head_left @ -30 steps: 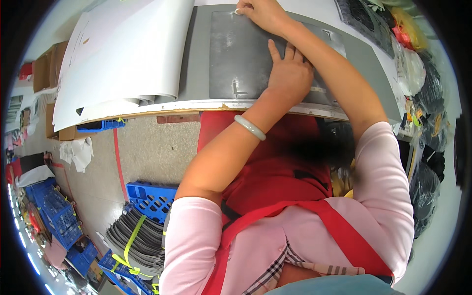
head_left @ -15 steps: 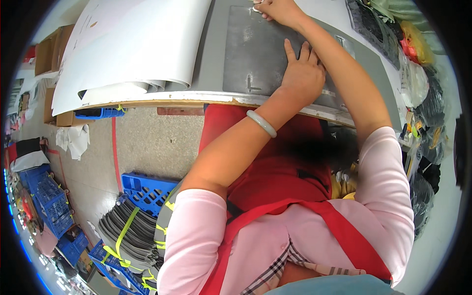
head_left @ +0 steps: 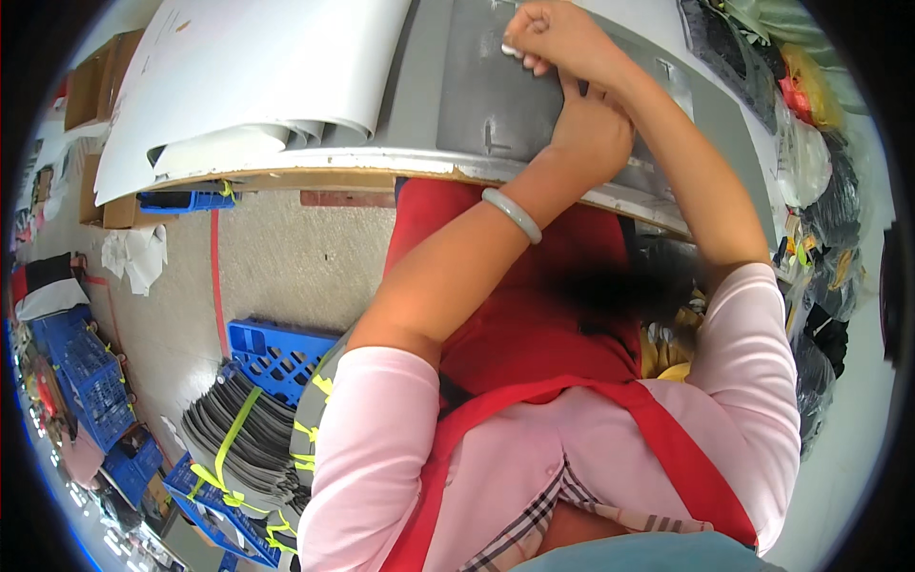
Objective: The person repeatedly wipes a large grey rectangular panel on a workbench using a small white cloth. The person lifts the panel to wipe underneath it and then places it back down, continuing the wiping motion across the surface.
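A dark grey flat sheet [head_left: 491, 95] lies on a lighter grey surface, with whitish L-shaped marks or cut-outs near its corners. My left hand [head_left: 593, 133] rests flat on its right part, fingers stretched and partly hidden beneath my right forearm. Above it, my right hand [head_left: 567, 43] is closed in a pinch on a small white piece of chalk [head_left: 510, 50]. The chalk is over the sheet's far half; whether it touches the sheet, I cannot tell.
Large white sheets [head_left: 257, 67] with curled edges cover the table's left side. Plastic-wrapped bundles [head_left: 805, 162] line the right. Below the table at left stand a blue crate [head_left: 276, 357] and a stack of dark grey pieces [head_left: 238, 419] tied with yellow-green strips.
My right hand has come nearer to me with the chalk, from the sheet's far edge to just above my left fingers. My left hand stays on the sheet. The whole view has shifted slightly.
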The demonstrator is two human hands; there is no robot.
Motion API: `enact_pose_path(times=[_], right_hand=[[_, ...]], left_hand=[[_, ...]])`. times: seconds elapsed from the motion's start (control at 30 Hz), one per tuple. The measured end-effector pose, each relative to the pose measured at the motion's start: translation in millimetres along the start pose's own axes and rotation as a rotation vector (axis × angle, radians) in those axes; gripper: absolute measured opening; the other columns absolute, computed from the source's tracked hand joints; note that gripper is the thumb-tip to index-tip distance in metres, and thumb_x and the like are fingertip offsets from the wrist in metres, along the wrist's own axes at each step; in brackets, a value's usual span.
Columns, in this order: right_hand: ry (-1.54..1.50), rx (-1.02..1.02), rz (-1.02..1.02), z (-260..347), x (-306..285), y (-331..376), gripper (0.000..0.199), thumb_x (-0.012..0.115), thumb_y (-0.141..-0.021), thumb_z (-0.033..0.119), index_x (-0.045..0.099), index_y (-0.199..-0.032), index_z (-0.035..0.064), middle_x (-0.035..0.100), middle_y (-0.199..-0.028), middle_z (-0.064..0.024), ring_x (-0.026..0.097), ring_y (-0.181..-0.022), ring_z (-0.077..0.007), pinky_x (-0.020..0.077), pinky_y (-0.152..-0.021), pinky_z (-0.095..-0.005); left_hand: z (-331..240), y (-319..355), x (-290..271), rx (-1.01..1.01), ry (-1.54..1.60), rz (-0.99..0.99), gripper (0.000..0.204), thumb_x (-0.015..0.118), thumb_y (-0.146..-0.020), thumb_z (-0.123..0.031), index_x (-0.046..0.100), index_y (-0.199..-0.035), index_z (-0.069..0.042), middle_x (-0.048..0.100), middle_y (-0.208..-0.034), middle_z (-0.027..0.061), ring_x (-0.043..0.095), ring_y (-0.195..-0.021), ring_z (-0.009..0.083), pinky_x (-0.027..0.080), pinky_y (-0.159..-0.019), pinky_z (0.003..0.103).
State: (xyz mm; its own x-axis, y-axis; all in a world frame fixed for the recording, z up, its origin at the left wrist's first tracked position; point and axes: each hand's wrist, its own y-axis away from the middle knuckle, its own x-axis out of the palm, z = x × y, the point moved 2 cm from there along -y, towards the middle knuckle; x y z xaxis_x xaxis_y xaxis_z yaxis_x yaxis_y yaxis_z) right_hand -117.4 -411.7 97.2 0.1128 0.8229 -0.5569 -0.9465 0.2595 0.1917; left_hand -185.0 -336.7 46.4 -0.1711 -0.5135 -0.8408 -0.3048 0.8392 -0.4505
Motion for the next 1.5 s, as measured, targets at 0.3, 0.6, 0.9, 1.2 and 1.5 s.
enact_pose_path(times=[0.3,0.6,0.9,1.2,1.5], right_hand=[[0.084,-0.114,0.24,60,46,88,0.014,0.066,-0.092,0.018,0.065,-0.089,0.0039,0.063,-0.07,-0.0019,0.058,-0.058,-0.0093,0.0479,-0.055,-0.0251],[1.157,-0.153,-0.574,12,59,95,0.019,0.069,-0.089,0.03,0.074,-0.103,0.0178,0.073,-0.104,-0.0162,0.067,-0.101,-0.0326,0.0502,-0.088,-0.0489],[0.971,-0.361,-0.297,47,56,120,0.022,0.071,-0.092,0.032,0.073,-0.103,0.0127,0.071,-0.093,-0.0009,0.063,-0.09,-0.0193,0.048,-0.082,-0.0311],[1.07,-0.043,-0.332,92,63,130,0.019,0.072,-0.089,0.033,0.075,-0.097,0.0156,0.073,-0.112,-0.0124,0.067,-0.103,-0.032,0.0497,-0.091,-0.0469],[0.255,0.099,-0.596,-126,-132,145,0.021,0.073,-0.096,0.022,0.075,-0.104,0.003,0.071,-0.097,0.0027,0.06,-0.097,-0.0081,0.0452,-0.088,-0.0225]], left_hand=[[3,5,3,-0.003,0.006,-0.08,0.039,0.056,-0.092,-0.033,0.066,-0.122,-0.011,0.059,-0.132,0.0178,0.05,-0.134,0.0395,0.023,-0.11,0.077],[1,10,6,0.042,0.048,-0.28,0.038,0.057,-0.093,-0.032,0.067,-0.123,-0.011,0.06,-0.133,0.0166,0.051,-0.132,0.0372,0.023,-0.112,0.076],[-2,7,2,0.017,-0.088,-0.186,0.033,0.049,-0.099,-0.03,0.068,-0.118,-0.01,0.061,-0.131,0.0153,0.049,-0.136,0.0351,0.026,-0.114,0.068],[4,9,-10,0.055,0.012,-0.173,0.034,0.05,-0.098,-0.028,0.067,-0.12,-0.007,0.058,-0.137,0.0179,0.047,-0.138,0.0374,0.024,-0.114,0.073],[-6,-3,-11,-0.018,0.049,0.014,0.032,0.055,-0.098,-0.026,0.068,-0.118,-0.005,0.059,-0.132,0.0171,0.049,-0.134,0.0365,0.026,-0.112,0.073]])
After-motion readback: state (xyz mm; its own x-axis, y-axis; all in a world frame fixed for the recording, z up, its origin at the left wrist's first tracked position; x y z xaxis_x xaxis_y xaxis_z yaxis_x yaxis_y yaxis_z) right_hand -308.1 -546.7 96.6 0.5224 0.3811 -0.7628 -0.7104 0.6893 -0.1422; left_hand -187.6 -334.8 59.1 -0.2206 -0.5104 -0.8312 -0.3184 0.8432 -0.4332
